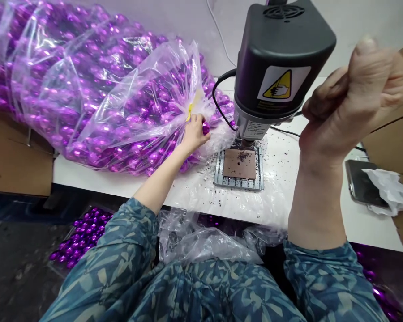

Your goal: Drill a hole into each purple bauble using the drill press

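My left hand (195, 132) is closed on a shiny purple ball (206, 128), at the gathered mouth of a big clear bag (117, 98) full of purple faceted balls. Yellow tape (189, 111) shows just above my fingers. My right hand (356, 85) is raised at the right side of the black drill press (282, 53), its fingers curled; what they hold, if anything, is hidden. Under the drill, a brown plate (240, 164) with a small hole lies on a slotted metal base (218, 172), with dark shavings over it.
A phone (364, 183) and crumpled white tissue (389, 185) lie on the white table (372, 228) at the right. Cardboard boxes (16, 156) stand at both sides. Clear plastic (208, 243) hangs at the front edge. More purple balls (82, 235) sit below left.
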`<state>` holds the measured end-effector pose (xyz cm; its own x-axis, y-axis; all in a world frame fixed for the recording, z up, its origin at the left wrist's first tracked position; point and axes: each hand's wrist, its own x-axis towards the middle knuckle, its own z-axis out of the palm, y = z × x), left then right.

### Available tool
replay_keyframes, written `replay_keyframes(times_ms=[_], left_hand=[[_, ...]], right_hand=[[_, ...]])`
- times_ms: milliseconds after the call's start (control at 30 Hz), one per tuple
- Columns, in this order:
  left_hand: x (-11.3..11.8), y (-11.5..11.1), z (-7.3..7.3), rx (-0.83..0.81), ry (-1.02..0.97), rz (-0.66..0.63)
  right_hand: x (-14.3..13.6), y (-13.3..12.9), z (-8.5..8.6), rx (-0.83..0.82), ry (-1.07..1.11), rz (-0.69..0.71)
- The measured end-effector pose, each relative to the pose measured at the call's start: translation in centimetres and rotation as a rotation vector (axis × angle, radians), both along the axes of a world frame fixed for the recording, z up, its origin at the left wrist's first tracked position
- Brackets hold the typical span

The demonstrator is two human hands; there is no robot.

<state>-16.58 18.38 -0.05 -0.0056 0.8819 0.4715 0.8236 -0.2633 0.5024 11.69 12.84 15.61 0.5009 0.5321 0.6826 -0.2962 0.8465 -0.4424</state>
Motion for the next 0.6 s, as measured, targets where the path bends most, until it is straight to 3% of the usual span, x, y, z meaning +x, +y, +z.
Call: replay_keyframes(times_ms=[67, 133, 267, 433, 600], left_hand=[[0.6, -3.3, 1.7, 0.094, -0.092, -0.095], [1.7, -6.9, 2.7, 0.079, -0.209, -0.234], [4.2, -11.7, 1.9, -0.299, -0.565, -0.519], [5.3, -11.7, -1.0, -0.494, -0.822, -0.522], [5.9, -10.4, -2.5, -0.498, -0.813, -0.521]], right_hand=[[0.1, -0.2, 0.1, 0.007, 0.010, 0.002], [0.1, -0.2, 0.0, 0.008, 0.004, -0.002], [0.0, 0.1, -0.1, 0.027, 0.017, -0.016], [-0.3, 0.8, -0.4, 0.050, 0.023, -0.015], [-0.5, 0.8, -0.5, 0.020, -0.046, -0.109]])
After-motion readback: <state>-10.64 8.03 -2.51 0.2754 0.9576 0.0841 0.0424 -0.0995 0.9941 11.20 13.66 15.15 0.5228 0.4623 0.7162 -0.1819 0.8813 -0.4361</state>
